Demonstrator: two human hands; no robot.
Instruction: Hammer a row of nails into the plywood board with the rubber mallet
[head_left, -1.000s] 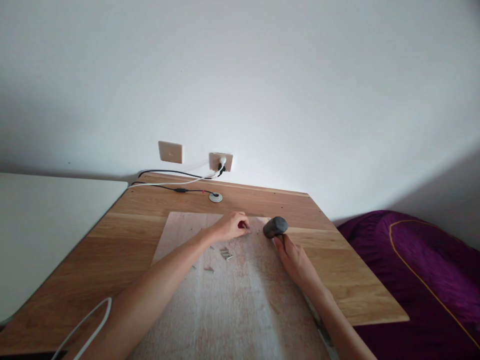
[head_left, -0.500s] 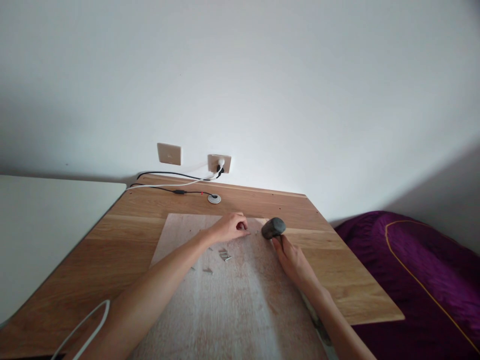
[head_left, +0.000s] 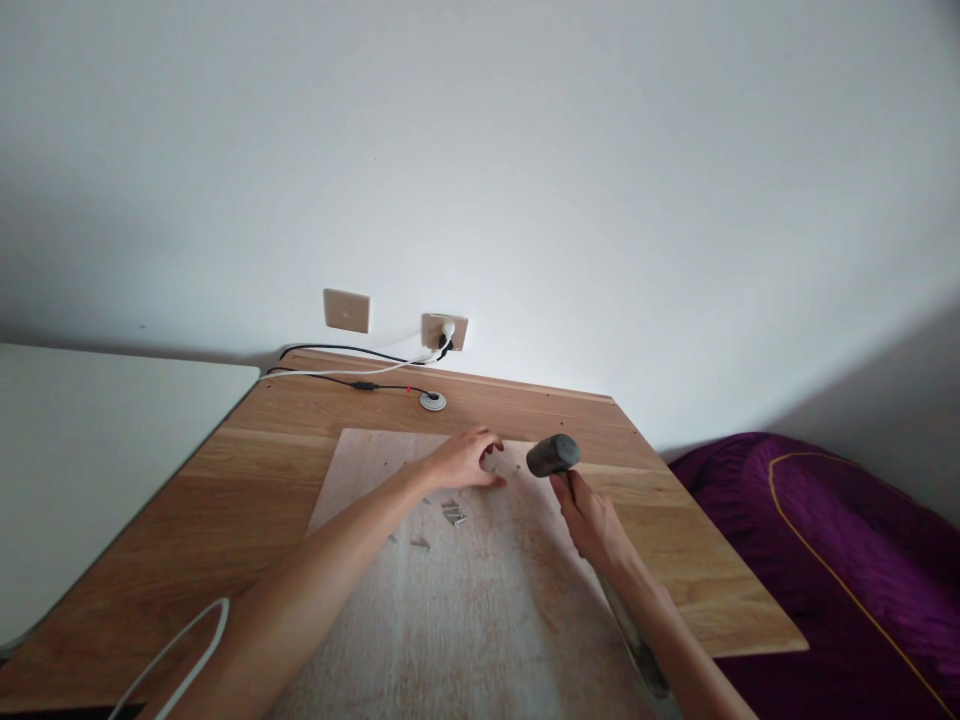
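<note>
My right hand is wrapped round the handle of a rubber mallet, close below its dark head. The handle's end shows past my wrist. My left hand is over the far part of a pale wooden board, thumb and fingers parted. Beside its fingertips is a tiny nail-like piece, too small to make out well. Several silvery nails lie together on the board nearer to me, and a few more small pieces are scattered to their left.
Under the board is a wooden table. Black and white cables run along its back to a wall socket. A white panel stands at the left, a purple cloth-covered thing at the right. A white cable loop crosses my left forearm.
The thumb and fingers of my left hand have moved apart. The mallet has shifted slightly right in my right hand, and its handle shows more. The view has tilted a little.
</note>
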